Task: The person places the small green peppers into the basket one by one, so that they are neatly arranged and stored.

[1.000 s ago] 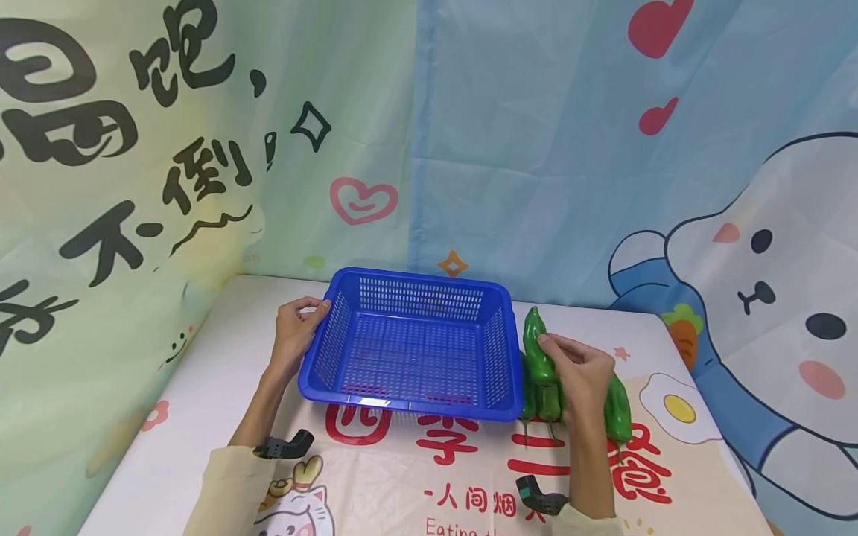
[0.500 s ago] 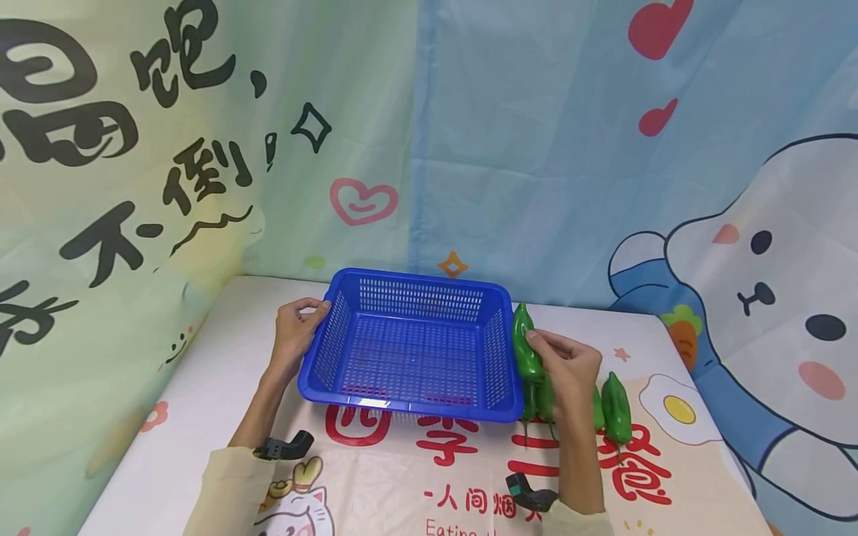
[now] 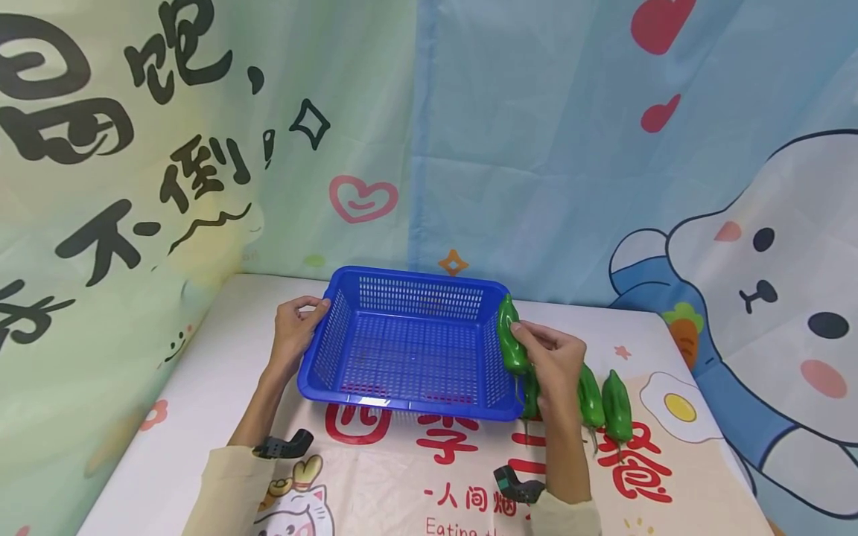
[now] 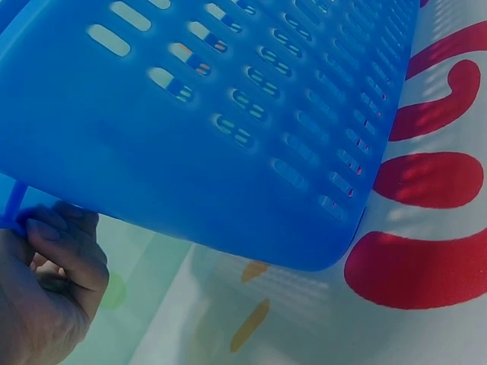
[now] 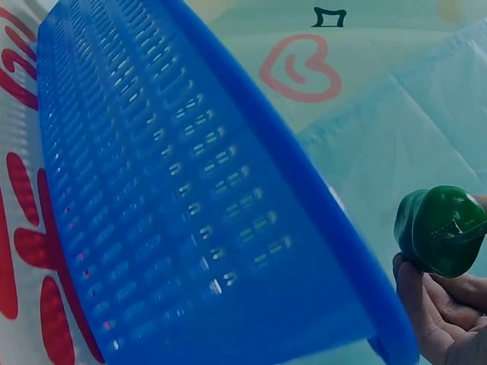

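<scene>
A blue plastic basket (image 3: 409, 406) with slotted walls stands on the table, nothing lying in it. My left hand (image 3: 295, 327) pinches its left rim; in the left wrist view the fingers of that hand (image 4: 65, 258) curl at the rim's edge. Between thumb and fingers my right hand (image 3: 553, 357) holds a green pepper (image 3: 511, 339), tip up and stem down, overlapping the basket's right rim in the head view. The right wrist view shows the pepper's stem end (image 5: 441, 232) close beside the outer rim (image 5: 304, 175).
To the right of the basket more green peppers lie on the table, one (image 3: 617, 406) at the far right and another (image 3: 590, 398) beside it. A third pepper (image 3: 530, 394) lies against the basket, partly hidden by the right hand. A printed cloth backdrop (image 3: 509, 149) hangs behind the table.
My right hand has moved left with the pepper, from beside the basket to over its right rim. Peppers behind that hand have come into view. The left hand stays on the rim.
</scene>
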### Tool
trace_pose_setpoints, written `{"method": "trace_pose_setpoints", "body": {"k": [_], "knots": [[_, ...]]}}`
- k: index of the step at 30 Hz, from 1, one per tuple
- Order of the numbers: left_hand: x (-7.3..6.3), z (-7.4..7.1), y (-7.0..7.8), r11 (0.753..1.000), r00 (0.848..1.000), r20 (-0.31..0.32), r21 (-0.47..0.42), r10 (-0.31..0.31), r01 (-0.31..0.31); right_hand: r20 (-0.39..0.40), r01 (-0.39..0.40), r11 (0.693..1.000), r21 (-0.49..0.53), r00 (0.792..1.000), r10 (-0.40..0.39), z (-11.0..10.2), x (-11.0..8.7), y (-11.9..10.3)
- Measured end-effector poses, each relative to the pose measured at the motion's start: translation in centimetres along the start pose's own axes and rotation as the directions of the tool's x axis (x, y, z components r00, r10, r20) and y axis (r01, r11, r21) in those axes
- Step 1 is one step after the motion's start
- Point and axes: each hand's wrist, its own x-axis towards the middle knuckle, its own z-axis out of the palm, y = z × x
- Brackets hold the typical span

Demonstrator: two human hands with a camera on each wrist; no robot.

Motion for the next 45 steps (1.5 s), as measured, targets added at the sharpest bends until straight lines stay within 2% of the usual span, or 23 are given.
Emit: {"method": "trace_pose_setpoints", "body": {"k": [14,27,34,45], "knots": [[0.2,0.1,-0.1,1.000,1.000,0.004,-0.004,0.008,-0.008,0.015,0.042,0.997,0.064,0.999,-0.043,1.6,0.0,-0.3],[0.4,0.2,-0.1,1.000,1.000,0.010,-0.022,0.011,-0.010,0.059,0.034,0.994,0.099,0.997,-0.040,3.0,-0.6,-0.5],[0.3,0.1,-0.2,1.000,1.000,-0.001,0.003,0.007,-0.007,0.091,0.006,0.994,0.113,0.996,-0.016,3.9,-1.0,-0.4],[0.1,-0.1,-0.2,1.000,1.000,0.001,0.004,0.002,-0.002,0.123,-0.015,0.995,0.098,0.992,0.002,5.3,-1.4,0.2]]}}
